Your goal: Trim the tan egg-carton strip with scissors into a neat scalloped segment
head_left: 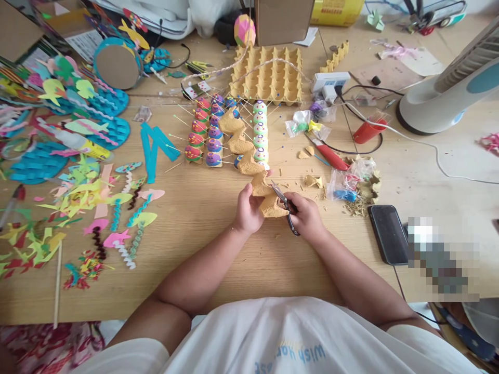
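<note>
2 bare hands work at the near middle of the table. The left hand has its grip closed on the near end of a strip of egg carton, a zigzag of brown pulp cups that runs from the hand away toward the far middle. The right hand has its grip closed on the handles of 1 pair of scissors, whose blades point far-left and meet the carton between the 2 hands.

Just left of the strip stand painted carton cups in 2 rows, striped red, green, blue and purple, with pins sticking out; I cannot count them exactly. Just right of the strip runs 1 white row of painted cups. Beyond them lies 1 whole yellow egg tray.

To the right of the hands lie brown carton scraps, small clear plastic bags and 1 red-handled tool. 1 dark phone lies screen-up at the near right, and 1 white fan base stands at the far right, near 1 white power strip.

The left side of the table is covered with many coloured paper fish and cut-outs; they are too many and too overlapped to count. 1 round cardboard drum with a teal rim sits at the far left.
</note>
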`<action>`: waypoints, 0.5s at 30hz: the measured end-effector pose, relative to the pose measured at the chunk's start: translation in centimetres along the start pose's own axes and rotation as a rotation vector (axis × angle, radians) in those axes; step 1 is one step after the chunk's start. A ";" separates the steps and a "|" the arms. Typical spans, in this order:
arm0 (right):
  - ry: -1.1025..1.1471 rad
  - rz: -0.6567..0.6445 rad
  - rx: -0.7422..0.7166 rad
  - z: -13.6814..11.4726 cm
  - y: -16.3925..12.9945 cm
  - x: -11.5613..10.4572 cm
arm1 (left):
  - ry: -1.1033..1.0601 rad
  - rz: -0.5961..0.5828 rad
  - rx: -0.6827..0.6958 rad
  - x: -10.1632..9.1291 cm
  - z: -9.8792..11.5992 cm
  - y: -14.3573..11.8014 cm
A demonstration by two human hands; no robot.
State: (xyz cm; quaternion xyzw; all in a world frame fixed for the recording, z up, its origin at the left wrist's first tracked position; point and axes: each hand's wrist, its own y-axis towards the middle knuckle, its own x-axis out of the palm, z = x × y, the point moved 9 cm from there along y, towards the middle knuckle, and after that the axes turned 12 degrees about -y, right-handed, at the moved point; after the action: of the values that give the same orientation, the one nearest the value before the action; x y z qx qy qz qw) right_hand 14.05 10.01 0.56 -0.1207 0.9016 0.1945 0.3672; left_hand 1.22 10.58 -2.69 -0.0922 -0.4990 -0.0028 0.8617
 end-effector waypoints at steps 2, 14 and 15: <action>0.027 0.017 0.041 0.3 0.1 -0.3 | -0.002 0.003 -0.013 -0.1 -0.1 0.0; 0.250 0.115 0.181 2.2 0.1 -1.5 | 0.046 0.085 0.075 -1.2 0.4 0.2; 0.254 0.090 0.170 2.1 0.2 -1.3 | 0.060 0.084 0.093 -1.3 0.6 0.2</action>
State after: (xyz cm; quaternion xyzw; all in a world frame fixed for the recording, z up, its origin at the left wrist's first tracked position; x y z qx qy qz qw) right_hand 16.18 11.22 0.22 -0.0723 0.9585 0.1167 0.2499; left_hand 0.09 10.75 -3.58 -0.0728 -0.4683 0.0538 0.8789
